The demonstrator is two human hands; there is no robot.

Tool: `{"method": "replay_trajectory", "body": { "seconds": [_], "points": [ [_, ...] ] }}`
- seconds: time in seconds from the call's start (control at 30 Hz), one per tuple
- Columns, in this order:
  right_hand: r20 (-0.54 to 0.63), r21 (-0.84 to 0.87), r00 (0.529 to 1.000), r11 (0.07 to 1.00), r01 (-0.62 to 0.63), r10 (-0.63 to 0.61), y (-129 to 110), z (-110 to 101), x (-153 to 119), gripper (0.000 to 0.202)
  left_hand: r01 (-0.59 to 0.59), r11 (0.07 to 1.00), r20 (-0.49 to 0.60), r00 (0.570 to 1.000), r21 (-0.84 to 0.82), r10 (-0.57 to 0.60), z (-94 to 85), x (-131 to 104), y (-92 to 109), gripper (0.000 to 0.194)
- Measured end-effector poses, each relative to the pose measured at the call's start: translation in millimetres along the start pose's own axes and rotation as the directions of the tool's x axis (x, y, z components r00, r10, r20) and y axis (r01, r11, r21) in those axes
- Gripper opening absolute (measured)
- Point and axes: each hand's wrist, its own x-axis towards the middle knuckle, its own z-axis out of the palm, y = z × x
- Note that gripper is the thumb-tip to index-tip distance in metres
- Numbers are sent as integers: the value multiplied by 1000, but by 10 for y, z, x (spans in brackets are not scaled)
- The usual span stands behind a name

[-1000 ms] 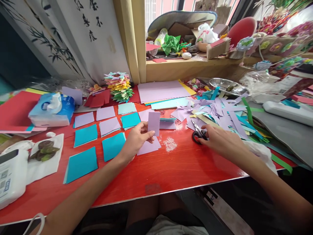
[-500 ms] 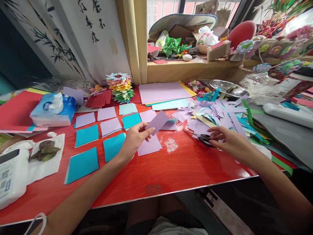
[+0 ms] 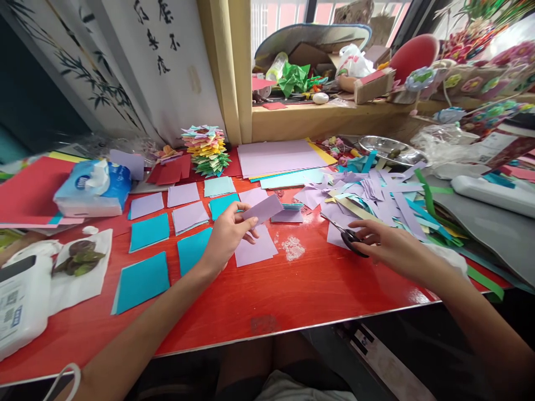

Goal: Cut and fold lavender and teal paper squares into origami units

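Lilac paper rectangle [image 3: 264,209]: fingers of my left hand [image 3: 228,236] clamp one end above the red table [image 3: 309,295], presumably keeping the other clear. My right hand [image 3: 387,242] meets the scissors [image 3: 344,234]; whether clamped, I cannot tell.

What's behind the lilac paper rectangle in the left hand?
Lilac paper sheets show above and below the rectangle on the red tabletop; whatever it and the left hand cover is hidden.

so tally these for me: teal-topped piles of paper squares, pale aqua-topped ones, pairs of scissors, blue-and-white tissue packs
Teal-topped piles: 4
Pale aqua-topped pile: 1
Scissors, at the right hand's fingers: 1 pair
Tissue pack: 1
Total: 7
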Motion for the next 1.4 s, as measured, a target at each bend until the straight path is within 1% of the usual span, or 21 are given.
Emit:
{"method": "replay_trajectory", "body": {
  "seconds": [0.03,0.07,0.17,0.23,0.27,0.3,0.37,0.4,0.47,0.53,0.67,0.83,1.0,1.17,1.4],
  "points": [
    [64,118,998,993,-31,23,-33,-5,-22,35,1,1000,-6,1000,9,-1,-5,1,-4,21],
    [83,248,996,968,-37,17,-72,-8,-43,38,0,1000,-13,1000,16,0,-10,3,-7,24],
    [57,569,997,822,16,-58,-207,9,-77,45,-17,1000,-27,999,2,17,-28,9,-11,27],
    [89,690,990,724,18,-109,-299,49,-51,46,-36,999,-37,999,-27,35,-43,15,-3,27],
    [137,714,981,701,-4,-134,-345,79,-19,47,-43,998,-43,998,-39,41,-51,19,6,26],
    [199,725,967,688,-35,-161,-391,115,24,45,-50,998,-50,998,-48,47,-59,23,16,24],
    [249,768,940,639,-45,-232,-485,200,131,41,-66,996,-71,996,-62,61,-80,33,40,22],
    [274,775,929,630,-58,-250,-533,244,188,40,-75,995,-82,994,-69,69,-91,38,52,22],
    [320,759,915,644,-93,-246,-624,320,290,39,-95,992,-107,990,-78,86,-115,48,72,23],
    [337,762,910,638,-114,-240,-702,371,356,39,-107,991,-122,988,-78,97,-134,56,85,25],
    [361,764,899,632,-132,-249,-787,405,386,44,-102,991,-110,990,-81,93,-144,53,97,22],
    [352,759,906,638,-130,-234,-788,431,358,46,-91,993,-97,992,-78,83,-110,23,121,22],
    [321,778,913,619,-104,-250,-765,462,345,44,-99,993,-75,993,-57,95,-86,-1,132,22],
    [305,784,918,614,-91,-252,-756,475,343,45,-101,994,-37,994,-37,99,-85,1,115,23],
    [296,795,919,601,-85,-262,-739,484,338,45,-102,994,-23,995,-32,101,-92,-1,108,24]
  ]
}}
